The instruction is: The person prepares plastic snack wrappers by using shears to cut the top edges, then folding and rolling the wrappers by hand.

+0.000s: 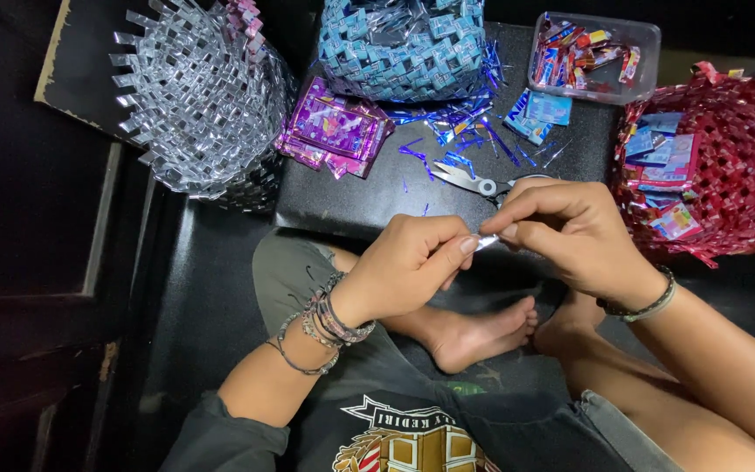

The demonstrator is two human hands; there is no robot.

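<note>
Pinching a small folded foil strip (488, 241) between my 2 hands, I am holding it just above my crossed legs, in front of the black board (377, 205). It is looking silvery-white, narrow and creased, mostly hidden by my fingertips, so only a short shiny end is showing. My left hand (408, 262) is closing thumb and forefinger on 1 end; my right hand (570, 232) is gripping the other end the same way. Scissors (474, 181) are lying just beyond my knuckles among blue foil scraps (460, 131). A silver woven basket (198, 105), a blue one (404, 44) and a red one (727, 166) are standing around the board.
</note>
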